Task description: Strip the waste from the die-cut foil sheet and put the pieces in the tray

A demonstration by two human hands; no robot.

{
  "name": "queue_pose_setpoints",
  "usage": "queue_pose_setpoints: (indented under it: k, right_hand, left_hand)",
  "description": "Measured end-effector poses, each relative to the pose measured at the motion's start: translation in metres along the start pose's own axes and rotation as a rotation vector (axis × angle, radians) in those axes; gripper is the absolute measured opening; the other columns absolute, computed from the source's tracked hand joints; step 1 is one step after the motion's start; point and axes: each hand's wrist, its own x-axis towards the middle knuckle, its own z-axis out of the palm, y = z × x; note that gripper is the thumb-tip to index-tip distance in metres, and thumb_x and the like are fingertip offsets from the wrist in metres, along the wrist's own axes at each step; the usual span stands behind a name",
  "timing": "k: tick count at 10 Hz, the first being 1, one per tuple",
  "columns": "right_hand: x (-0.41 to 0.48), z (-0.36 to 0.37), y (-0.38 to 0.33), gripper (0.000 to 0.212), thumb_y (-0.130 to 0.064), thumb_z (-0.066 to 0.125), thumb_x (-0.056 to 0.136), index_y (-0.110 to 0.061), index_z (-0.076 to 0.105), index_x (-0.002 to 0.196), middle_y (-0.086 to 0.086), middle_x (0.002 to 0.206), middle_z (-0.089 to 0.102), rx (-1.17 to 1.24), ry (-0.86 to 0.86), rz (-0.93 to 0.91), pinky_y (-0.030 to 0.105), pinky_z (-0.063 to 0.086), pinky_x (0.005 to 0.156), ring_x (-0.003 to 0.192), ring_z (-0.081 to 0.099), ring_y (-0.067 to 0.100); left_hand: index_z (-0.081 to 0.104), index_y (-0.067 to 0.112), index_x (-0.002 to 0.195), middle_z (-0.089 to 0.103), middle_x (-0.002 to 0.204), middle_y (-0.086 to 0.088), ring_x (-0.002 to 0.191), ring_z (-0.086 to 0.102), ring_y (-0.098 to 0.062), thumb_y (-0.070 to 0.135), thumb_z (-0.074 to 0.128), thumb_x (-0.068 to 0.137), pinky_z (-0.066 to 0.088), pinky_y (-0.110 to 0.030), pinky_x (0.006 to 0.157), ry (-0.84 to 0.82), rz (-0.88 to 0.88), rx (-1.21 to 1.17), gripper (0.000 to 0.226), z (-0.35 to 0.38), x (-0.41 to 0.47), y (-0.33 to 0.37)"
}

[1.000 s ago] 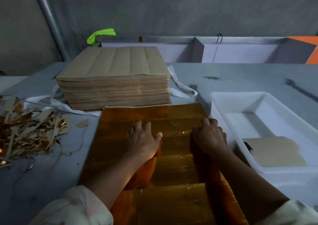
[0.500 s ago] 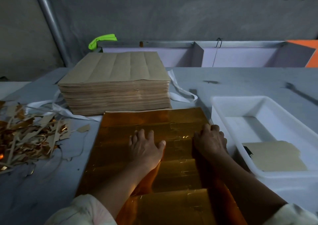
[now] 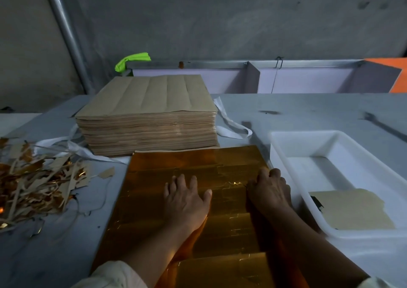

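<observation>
Foil sheet (image 3: 198, 162), gold and glossy, is seen from the head view lying flat on the grey worktop (image 3: 308, 109), just in front of a tall stack of brown sheets (image 3: 149, 107) and just left of the white tray (image 3: 286, 138). Faint die-cut lines are visible across its surface.

The left hand (image 3: 187, 202) is laid palm-down on the middle of the sheet. Its fingers are straight and spread, so no grip is made.

The right hand (image 3: 269, 193) is set on the sheet near its right edge, knuckles raised and fingers (image 3: 264, 173) bent down onto the foil. Whether a grip is made on anything there cannot be told.

A pale stack of pieces (image 3: 352, 210) lies in the near end of the tray. A heap of waste strips (image 3: 37, 184) is spread on the worktop at the left, well apart from the sheet. White straps (image 3: 231, 125) trail from under the brown stack.
</observation>
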Motion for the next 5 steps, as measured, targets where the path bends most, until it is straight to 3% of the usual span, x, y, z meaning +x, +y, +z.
queue_pose_setpoints:
  k: [3,4,5]
  right_hand:
    - [-0.006,-0.003,-0.005,0.038,-0.045,0.042,0.100,-0.019,0.045,0.127,0.012,0.148,0.033,0.002,-0.005,-0.033,0.045,0.040,0.105,0.125,0.044,0.030]
    - [-0.013,-0.009,-0.010,0.036,-0.042,0.046,0.099,-0.020,0.045,0.127,0.012,0.152,0.029,0.038,0.008,-0.120,0.045,0.036,0.110,0.134,0.036,0.031]
    - [-0.018,-0.027,-0.027,0.033,-0.040,0.049,0.099,-0.022,0.051,0.126,0.007,0.145,0.039,0.174,0.068,-0.238,0.039,0.044,0.104,0.127,0.043,0.024]
  left_hand:
    - [0.020,0.028,0.152,0.016,0.161,-0.008,0.150,0.007,-0.029,0.068,0.017,0.094,0.003,-0.046,0.121,0.017,0.014,-0.001,0.070,-0.003,-0.002,0.002]
    - [0.022,0.028,0.150,0.018,0.160,-0.008,0.150,0.009,-0.030,0.069,0.017,0.094,0.004,-0.046,0.121,0.024,0.021,0.007,0.070,-0.004,-0.002,0.002]
    - [0.022,0.029,0.150,0.018,0.160,-0.008,0.150,0.009,-0.030,0.071,0.014,0.092,0.004,-0.047,0.121,0.021,0.026,0.018,0.072,-0.001,-0.001,0.002]
